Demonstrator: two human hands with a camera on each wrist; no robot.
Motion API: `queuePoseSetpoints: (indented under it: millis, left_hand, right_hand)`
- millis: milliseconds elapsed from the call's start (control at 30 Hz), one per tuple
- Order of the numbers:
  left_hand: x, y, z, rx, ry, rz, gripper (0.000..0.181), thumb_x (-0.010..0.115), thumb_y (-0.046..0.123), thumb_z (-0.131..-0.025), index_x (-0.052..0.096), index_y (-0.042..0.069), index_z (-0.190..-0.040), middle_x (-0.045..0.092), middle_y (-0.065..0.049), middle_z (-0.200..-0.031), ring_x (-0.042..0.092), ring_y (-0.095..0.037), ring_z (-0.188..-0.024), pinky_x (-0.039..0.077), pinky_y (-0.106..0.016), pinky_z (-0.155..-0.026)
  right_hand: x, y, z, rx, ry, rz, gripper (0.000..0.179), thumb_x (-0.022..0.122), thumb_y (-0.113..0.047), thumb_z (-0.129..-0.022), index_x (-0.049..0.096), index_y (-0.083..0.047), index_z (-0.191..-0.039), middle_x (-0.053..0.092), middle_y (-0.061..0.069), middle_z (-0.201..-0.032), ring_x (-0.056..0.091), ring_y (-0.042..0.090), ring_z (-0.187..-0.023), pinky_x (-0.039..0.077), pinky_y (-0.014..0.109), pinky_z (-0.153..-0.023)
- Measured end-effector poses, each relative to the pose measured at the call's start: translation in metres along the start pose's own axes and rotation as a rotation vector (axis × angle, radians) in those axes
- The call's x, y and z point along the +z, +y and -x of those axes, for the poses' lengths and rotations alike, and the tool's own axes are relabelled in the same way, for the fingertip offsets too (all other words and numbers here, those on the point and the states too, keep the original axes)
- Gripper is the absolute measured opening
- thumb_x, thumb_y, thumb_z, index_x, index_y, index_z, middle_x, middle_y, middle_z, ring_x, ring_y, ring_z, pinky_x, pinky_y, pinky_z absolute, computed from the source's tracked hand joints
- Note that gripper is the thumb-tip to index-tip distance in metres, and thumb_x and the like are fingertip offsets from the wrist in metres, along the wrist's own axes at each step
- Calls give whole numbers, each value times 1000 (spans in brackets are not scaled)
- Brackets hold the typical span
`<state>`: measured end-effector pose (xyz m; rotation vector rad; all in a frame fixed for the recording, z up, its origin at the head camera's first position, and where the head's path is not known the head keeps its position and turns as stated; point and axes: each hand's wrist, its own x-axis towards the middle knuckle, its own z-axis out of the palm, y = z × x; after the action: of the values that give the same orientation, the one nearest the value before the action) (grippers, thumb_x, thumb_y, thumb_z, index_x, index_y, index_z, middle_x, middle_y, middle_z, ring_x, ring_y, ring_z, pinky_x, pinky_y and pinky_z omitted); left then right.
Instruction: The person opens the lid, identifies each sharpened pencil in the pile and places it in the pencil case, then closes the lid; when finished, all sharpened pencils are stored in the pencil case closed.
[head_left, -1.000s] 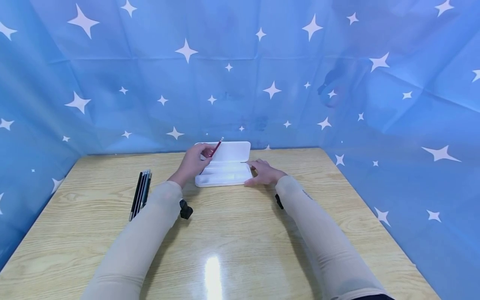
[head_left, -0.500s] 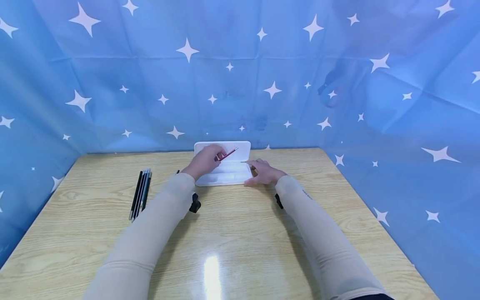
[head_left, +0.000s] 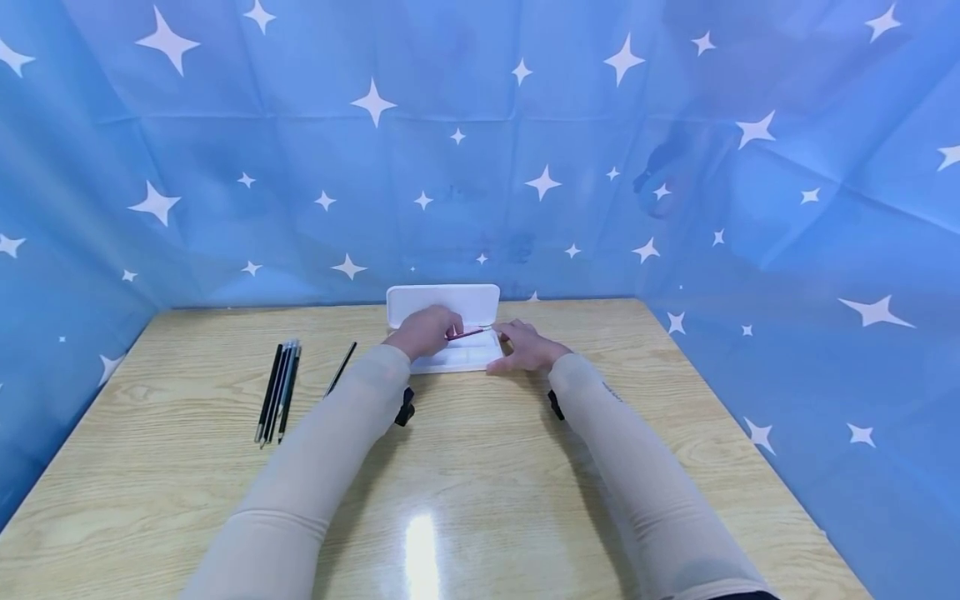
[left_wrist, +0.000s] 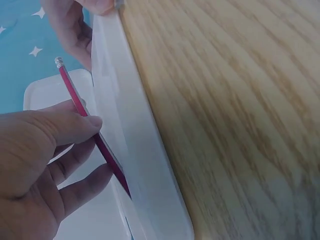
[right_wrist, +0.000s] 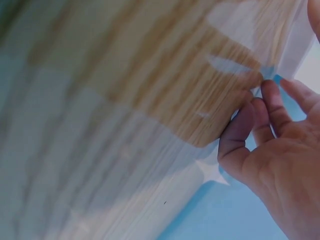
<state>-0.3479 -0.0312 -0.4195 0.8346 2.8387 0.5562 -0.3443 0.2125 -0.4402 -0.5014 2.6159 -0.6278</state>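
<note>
1 red pencil point(left_wrist: 103, 149) in left fingers point(left_wrist: 84, 192), 1 white case point(head_left: 459, 358)

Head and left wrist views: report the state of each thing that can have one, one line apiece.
White plastic hinged pencil case: open, lid raised.
Slim red pencil with metal-banded end: pinched, slanting.
Left hand: pinching the red pencil.
Right hand: holding the case's right end.
Group of slim dark pencils: lying side by side.
Single slim dark pencil: lying apart, partly hidden.
Blue star-patterned cloth: hanging, creased.
</note>
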Motion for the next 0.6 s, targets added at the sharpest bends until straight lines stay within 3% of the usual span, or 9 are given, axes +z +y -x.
queuePoseSetpoints:
  millis: [600]
  left_hand:
    - [0,-1,1,4,-38,28,28,61,-3,-97,73,11,-118,69,-5,-110,59,-21,-100,49,-36,-95]
  right_hand:
    - [1,1,0,-18,12,-37,87,78,-43,-89,33,-16,-159,40,15,-145,33,34,-136,31,54,-115]
